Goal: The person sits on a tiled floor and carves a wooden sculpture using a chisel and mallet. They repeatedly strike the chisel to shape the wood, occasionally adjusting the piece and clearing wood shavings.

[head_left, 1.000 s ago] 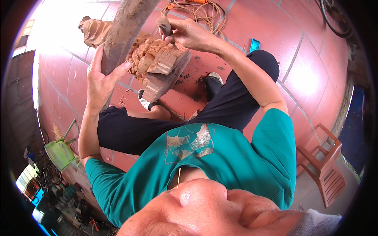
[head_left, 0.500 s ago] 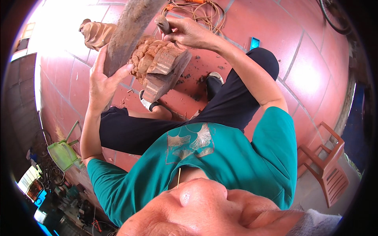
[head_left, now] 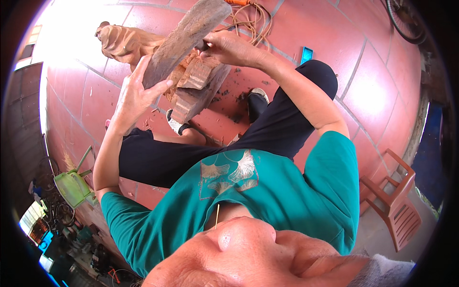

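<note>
A carved wooden figure [head_left: 126,43] lies on its side in front of me, its block-like base [head_left: 198,95] turned toward my legs. My left hand [head_left: 130,98] is closed round the lower end of a long, worn wooden bat [head_left: 186,40], which slants up to the right across the figure. My right hand [head_left: 229,48] grips a short dark tool handle [head_left: 202,46] above the base, with its fingers wrapped round it. The bat's far part overlaps that handle and hides its top. The tool's working end does not show.
Wood chips and dark scraps [head_left: 234,115] lie on the red tiled floor by my feet. An orange cord [head_left: 253,24] is coiled beyond my right hand, near a small blue box [head_left: 307,55]. A green chair [head_left: 74,186] stands left, a brown chair [head_left: 399,205] right.
The bat has swung right and down, from beside the tool handle to over it, uncovering more of the figure. My left hand moved slightly right; my right hand stays near the base, a little lower.
</note>
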Demonstrator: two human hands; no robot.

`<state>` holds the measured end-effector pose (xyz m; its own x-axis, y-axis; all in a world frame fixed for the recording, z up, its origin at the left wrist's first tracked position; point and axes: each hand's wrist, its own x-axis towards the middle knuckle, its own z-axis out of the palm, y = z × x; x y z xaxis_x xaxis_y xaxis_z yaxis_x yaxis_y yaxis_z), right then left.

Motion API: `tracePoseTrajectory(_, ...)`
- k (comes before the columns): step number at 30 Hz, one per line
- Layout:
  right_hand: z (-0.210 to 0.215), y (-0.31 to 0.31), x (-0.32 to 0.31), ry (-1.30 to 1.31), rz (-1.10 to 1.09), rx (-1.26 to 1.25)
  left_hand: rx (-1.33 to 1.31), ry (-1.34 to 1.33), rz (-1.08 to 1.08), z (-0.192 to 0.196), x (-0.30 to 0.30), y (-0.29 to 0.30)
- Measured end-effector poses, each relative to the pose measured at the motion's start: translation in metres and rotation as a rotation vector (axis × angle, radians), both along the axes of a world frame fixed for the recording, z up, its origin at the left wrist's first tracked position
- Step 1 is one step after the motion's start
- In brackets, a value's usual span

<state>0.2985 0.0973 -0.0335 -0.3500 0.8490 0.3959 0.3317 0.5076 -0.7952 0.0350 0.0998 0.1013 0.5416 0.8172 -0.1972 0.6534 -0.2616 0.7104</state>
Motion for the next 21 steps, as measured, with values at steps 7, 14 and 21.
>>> tracePoseTrajectory(7,0.006,-0.001,0.0,-0.039,0.002,-0.035,0.156,-0.145,0.035,0.007,0.002,-0.012)
tracePoseTrajectory(14,0.003,0.0,0.0,-0.092,-0.039,-0.023,0.083,0.006,0.033,0.003,-0.005,-0.002)
tracePoseTrajectory(21,0.014,-0.003,0.007,-0.077,-0.152,-0.156,0.056,-0.099,0.076,0.006,-0.009,-0.002)
